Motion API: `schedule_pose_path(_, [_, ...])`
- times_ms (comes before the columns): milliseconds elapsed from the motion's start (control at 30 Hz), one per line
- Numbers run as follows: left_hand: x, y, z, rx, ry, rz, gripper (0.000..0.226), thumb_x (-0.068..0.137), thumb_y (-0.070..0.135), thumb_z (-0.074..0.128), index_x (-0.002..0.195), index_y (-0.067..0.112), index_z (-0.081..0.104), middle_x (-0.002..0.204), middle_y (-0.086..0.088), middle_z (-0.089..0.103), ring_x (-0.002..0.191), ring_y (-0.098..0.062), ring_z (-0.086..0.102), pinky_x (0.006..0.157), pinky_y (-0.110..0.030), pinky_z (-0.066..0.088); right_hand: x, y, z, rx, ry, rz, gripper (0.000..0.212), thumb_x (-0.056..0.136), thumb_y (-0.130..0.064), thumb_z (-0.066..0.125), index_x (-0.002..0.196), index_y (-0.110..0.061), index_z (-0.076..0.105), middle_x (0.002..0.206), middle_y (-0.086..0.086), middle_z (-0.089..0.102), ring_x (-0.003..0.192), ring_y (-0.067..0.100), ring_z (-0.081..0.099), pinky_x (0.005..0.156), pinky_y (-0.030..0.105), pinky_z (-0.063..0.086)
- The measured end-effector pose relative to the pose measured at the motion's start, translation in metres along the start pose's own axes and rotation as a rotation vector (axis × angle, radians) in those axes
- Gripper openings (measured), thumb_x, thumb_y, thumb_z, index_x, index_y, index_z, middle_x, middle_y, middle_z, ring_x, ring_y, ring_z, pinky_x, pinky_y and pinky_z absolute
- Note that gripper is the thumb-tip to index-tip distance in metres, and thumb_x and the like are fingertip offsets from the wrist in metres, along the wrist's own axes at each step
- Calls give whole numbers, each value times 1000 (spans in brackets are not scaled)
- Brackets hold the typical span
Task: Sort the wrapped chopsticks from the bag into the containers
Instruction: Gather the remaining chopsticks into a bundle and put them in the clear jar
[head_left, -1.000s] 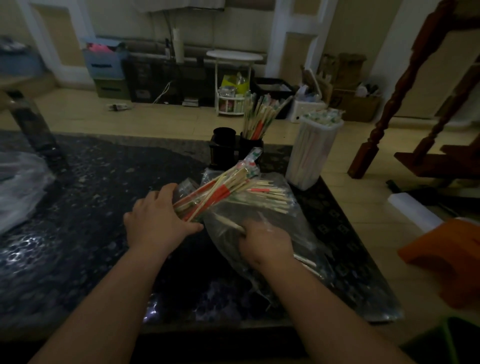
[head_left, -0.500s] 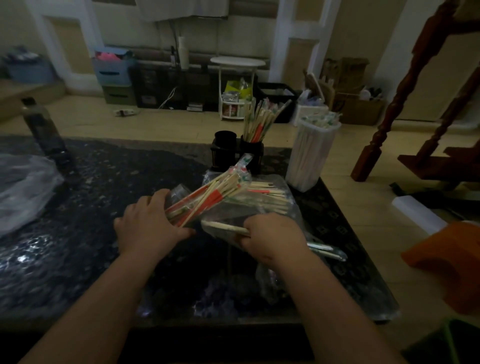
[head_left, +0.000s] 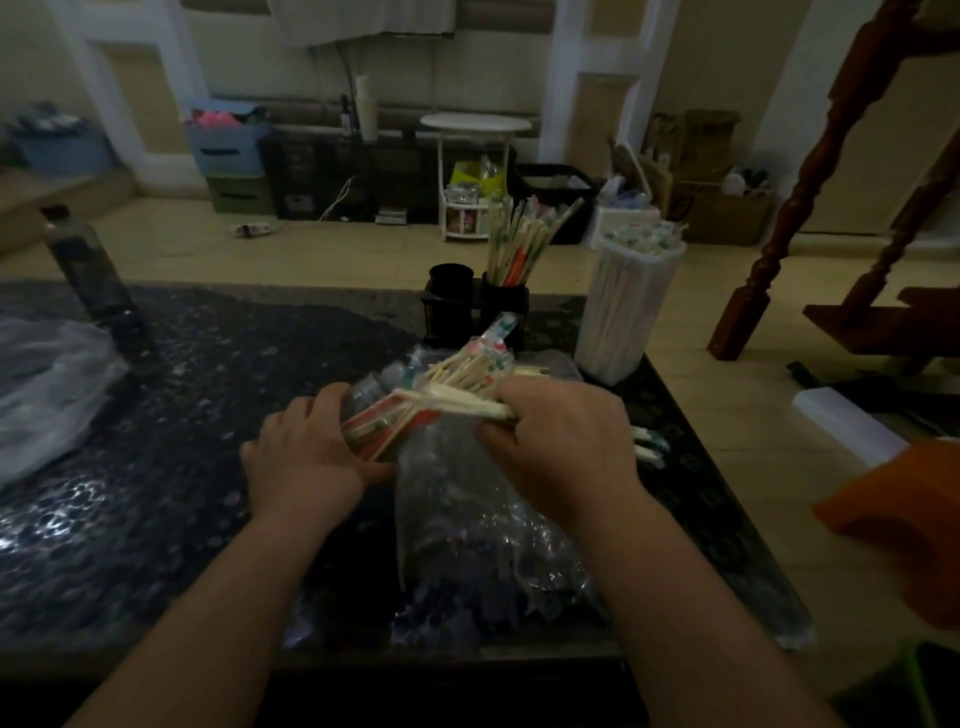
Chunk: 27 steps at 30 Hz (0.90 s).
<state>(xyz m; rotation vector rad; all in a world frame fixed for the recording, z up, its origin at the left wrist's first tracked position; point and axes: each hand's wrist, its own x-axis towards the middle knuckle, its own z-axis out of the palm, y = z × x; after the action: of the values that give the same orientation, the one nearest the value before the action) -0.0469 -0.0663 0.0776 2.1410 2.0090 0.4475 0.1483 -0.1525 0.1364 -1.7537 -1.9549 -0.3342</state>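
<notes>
A bundle of wrapped chopsticks (head_left: 447, 389), red and pale, points up and away from me over the dark table (head_left: 208, 415). My left hand (head_left: 306, 457) grips its near end. My right hand (head_left: 566, 441) grips a pale wrapped pair and the bundle's right side, above the clear plastic bag (head_left: 467, 525) that lies crumpled between my forearms. Behind stand two black holders: the left one (head_left: 451, 301) looks empty, the right one (head_left: 506, 306) has several chopsticks standing in it. A tall white container (head_left: 626, 312) at the right is full of white-wrapped sticks.
A dark bottle (head_left: 91, 275) stands at the table's far left, with another crumpled clear bag (head_left: 47, 395) beside it. A few wrapped sticks (head_left: 647, 447) lie on the table right of my right hand. An orange object (head_left: 904, 525) sits off the table's right edge.
My right hand has lifted out of the bag with a pale wrapped pair and moved up against the bundle. The left hand kept its grip and shifted slightly.
</notes>
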Motion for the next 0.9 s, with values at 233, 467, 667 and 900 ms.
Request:
schedule_pose_path(233, [2, -5, 7, 84, 26, 1, 96, 63, 67, 76, 142, 36, 30, 134, -4, 46, 122, -30, 42, 98, -48, 35, 0, 14, 25, 572, 355, 314, 38, 98, -33, 42, 61, -33, 33, 66, -5, 43, 61, 15, 44, 55, 30, 32])
schedule_pose_path(467, [5, -8, 10, 122, 35, -7, 98, 62, 66, 77, 142, 35, 30, 136, -3, 46, 122, -29, 43, 96, -49, 36, 0, 14, 33, 706, 323, 513, 45, 99, -41, 50, 60, -19, 49, 56, 1, 51, 52, 13, 52, 50, 30, 38])
schedule_pose_path(667, [5, -8, 11, 134, 39, -4, 96, 64, 63, 76, 143, 36, 29, 137, -3, 45, 123, -29, 43, 97, -48, 36, 5, 5, 29, 1239, 495, 723, 37, 99, -19, 57, 66, -3, 60, 47, 0, 57, 40, 13, 55, 44, 23, 49])
schedule_pose_path(900, [3, -6, 12, 119, 78, 38, 97, 63, 58, 76, 144, 38, 27, 137, 0, 44, 124, -26, 41, 97, -47, 35, 7, 4, 34, 1296, 537, 812, 33, 98, -19, 59, 73, 2, 62, 48, -2, 58, 41, 10, 56, 44, 22, 50])
